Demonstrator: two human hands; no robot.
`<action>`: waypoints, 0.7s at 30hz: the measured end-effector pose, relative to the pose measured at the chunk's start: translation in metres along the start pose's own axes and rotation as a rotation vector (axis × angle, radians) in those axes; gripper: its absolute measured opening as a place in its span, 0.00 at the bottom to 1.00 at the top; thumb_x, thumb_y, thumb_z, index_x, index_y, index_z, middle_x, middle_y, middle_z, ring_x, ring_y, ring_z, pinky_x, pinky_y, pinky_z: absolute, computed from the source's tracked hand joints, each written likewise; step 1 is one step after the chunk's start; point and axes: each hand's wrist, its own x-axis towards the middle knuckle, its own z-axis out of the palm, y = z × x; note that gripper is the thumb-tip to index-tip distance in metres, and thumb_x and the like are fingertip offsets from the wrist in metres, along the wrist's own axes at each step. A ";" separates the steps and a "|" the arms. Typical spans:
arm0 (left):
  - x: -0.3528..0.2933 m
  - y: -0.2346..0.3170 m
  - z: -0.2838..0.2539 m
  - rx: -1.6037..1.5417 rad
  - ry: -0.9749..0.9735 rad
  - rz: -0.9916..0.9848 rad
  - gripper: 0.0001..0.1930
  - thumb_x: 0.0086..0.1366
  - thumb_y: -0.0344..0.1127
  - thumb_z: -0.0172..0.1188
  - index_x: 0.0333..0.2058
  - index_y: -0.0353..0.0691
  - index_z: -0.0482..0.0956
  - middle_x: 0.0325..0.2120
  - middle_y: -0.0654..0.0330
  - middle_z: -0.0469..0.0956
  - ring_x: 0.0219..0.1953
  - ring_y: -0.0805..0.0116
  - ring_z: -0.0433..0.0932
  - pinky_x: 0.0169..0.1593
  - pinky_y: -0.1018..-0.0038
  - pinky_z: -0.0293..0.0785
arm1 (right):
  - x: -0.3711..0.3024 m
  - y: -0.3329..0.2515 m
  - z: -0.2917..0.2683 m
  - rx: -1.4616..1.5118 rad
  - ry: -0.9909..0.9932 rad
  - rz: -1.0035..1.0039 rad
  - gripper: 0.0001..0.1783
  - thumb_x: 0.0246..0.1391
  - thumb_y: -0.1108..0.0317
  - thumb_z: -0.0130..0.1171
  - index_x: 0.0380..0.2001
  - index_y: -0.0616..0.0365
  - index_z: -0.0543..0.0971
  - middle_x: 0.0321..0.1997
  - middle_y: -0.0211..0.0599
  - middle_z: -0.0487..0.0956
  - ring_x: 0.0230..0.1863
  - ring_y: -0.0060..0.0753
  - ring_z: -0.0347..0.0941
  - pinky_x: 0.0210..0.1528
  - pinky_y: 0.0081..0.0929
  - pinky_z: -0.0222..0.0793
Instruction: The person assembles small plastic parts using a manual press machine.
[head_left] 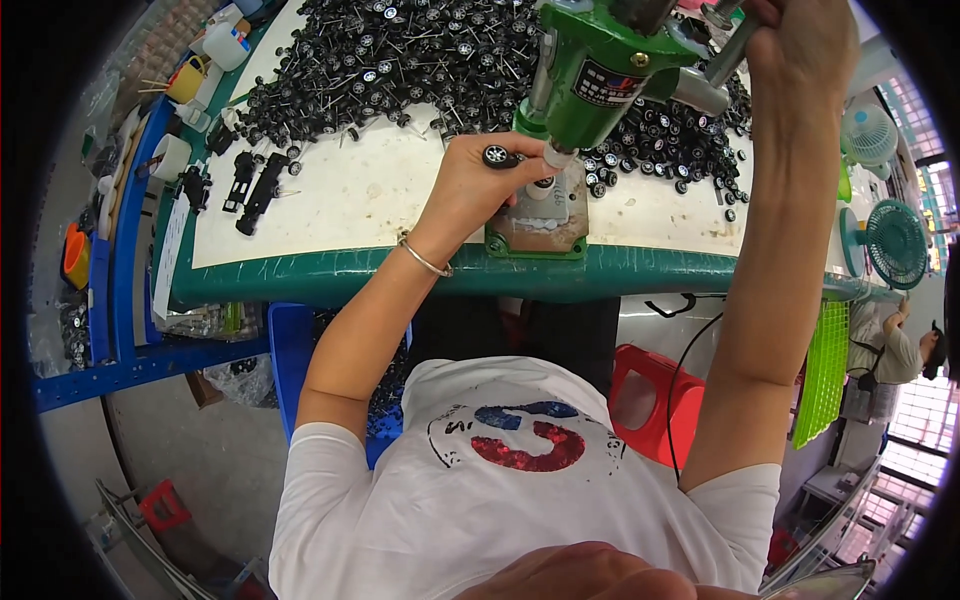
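A green bench press (592,65) stands at the table's front edge, its pale round ram tip (560,155) just above a small white fixture (541,188) on the base. My left hand (470,185) is closed on a small black toy wheel (497,156) with a silver hub, its fingertips right under the ram tip. Another dark wheel part shows at the fixture; how the two connect is hidden by my fingers. Raised at the upper right, my right hand (808,45) wraps around the metal press lever (733,52), partly cut off by the picture's edge.
A large heap of black toy wheels on axles (390,60) covers the back of the table, with loose wheels (650,150) right of the press. Several black toy car chassis (262,190) lie at left. A blue bin (290,350) and red stool (655,400) stand below the edge.
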 end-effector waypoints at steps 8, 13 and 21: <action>0.001 -0.001 0.003 0.012 0.017 -0.035 0.08 0.52 0.30 0.68 0.32 0.35 0.85 0.21 0.65 0.79 0.15 0.82 0.66 0.20 0.85 0.62 | -0.015 -0.001 -0.013 0.038 -0.179 -0.354 0.14 0.58 0.57 0.57 0.23 0.49 0.69 0.13 0.13 0.53 0.11 0.07 0.45 0.09 0.10 0.41; -0.002 0.001 0.003 0.032 0.028 -0.050 0.08 0.53 0.30 0.67 0.33 0.35 0.84 0.22 0.64 0.79 0.15 0.82 0.66 0.20 0.85 0.62 | 0.014 0.005 -0.057 0.325 -0.742 -0.337 0.19 0.59 0.57 0.44 0.18 0.55 0.69 0.14 0.27 0.61 0.14 0.23 0.55 0.18 0.23 0.52; -0.002 -0.010 0.003 -0.055 0.028 -0.003 0.15 0.53 0.28 0.68 0.42 0.35 0.81 0.29 0.64 0.80 0.18 0.84 0.69 0.22 0.86 0.66 | -0.056 -0.008 -0.012 0.176 -0.054 -0.445 0.17 0.54 0.60 0.45 0.15 0.53 0.62 0.11 0.23 0.48 0.12 0.18 0.38 0.15 0.21 0.32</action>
